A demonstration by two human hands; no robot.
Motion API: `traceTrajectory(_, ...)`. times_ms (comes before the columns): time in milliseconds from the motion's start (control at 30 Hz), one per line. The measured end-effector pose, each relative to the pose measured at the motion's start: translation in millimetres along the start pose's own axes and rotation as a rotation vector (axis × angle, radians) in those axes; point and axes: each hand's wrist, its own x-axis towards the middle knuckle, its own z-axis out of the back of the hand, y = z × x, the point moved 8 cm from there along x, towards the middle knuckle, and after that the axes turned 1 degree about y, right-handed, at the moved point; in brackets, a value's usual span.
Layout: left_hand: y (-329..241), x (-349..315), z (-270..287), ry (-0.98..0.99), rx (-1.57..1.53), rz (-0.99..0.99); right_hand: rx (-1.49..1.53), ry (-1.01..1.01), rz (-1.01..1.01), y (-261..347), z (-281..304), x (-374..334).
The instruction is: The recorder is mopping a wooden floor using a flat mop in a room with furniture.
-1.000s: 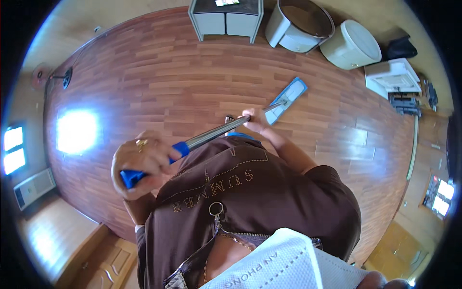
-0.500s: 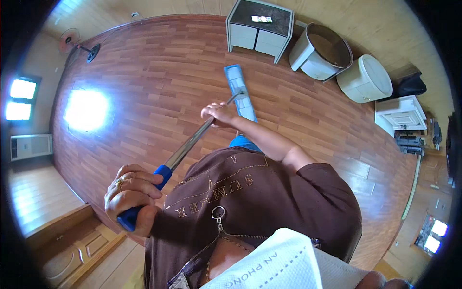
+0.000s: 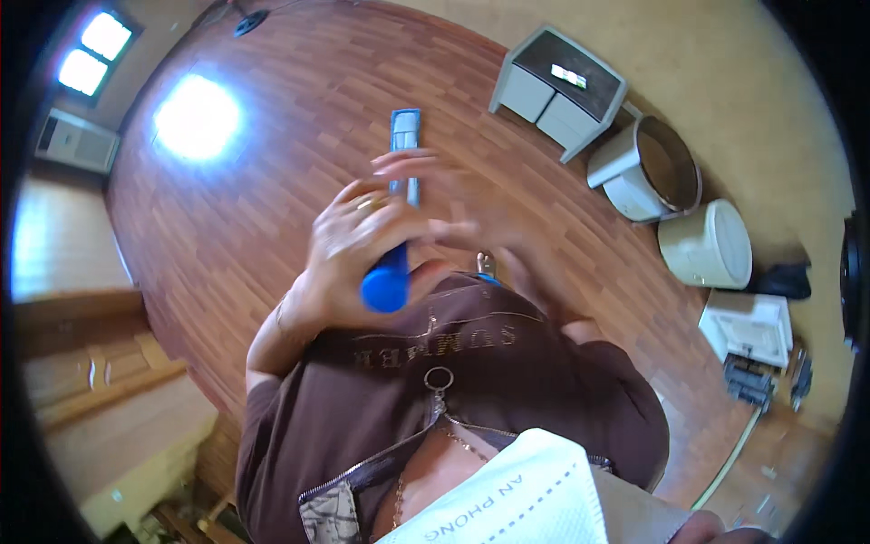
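A flat floor mop stands on the wood floor, its blue-and-white mop head (image 3: 405,128) beyond my hands. My left hand (image 3: 347,247) is wrapped round the blue grip (image 3: 387,283) at the top of the pole, in front of my chest. Just to the right, my right hand (image 3: 480,201) is smeared by motion, its fingers stretched leftward and apart beside the left hand's fingers. No hold on the pole shows in it. Most of the metal pole is hidden behind both hands.
A small cabinet (image 3: 573,102) with a dark top stands at the far right. Along the wall follow a round open-topped cabinet (image 3: 625,186), a white round cabinet (image 3: 702,247), a white box-shaped cabinet (image 3: 748,325) and dumbbells (image 3: 750,381). Wooden furniture (image 3: 104,367) is at the left.
My left hand has brought the blue grip rightward and up to mid-chest, standing the pole steeper. My right hand has come off the lower pole toward the left hand. The view has turned.
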Motion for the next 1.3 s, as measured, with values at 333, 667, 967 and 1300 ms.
traceTrajectory(333,4,47,-165,0.604,-0.782,-0.271,-0.702,-0.141,-0.019,173,42,-80)
traceTrajectory(667,198,29,-362,0.694,-0.231,-0.023,-0.663,-0.386,0.035,200,55,-121)
traceTrajectory(967,143,86,-383,0.474,-0.07,-0.005,-0.872,-0.553,0.233,238,73,-147)
traceTrajectory(1300,128,72,-365,0.367,-0.03,-0.023,-0.664,-0.604,0.291,254,88,-170)
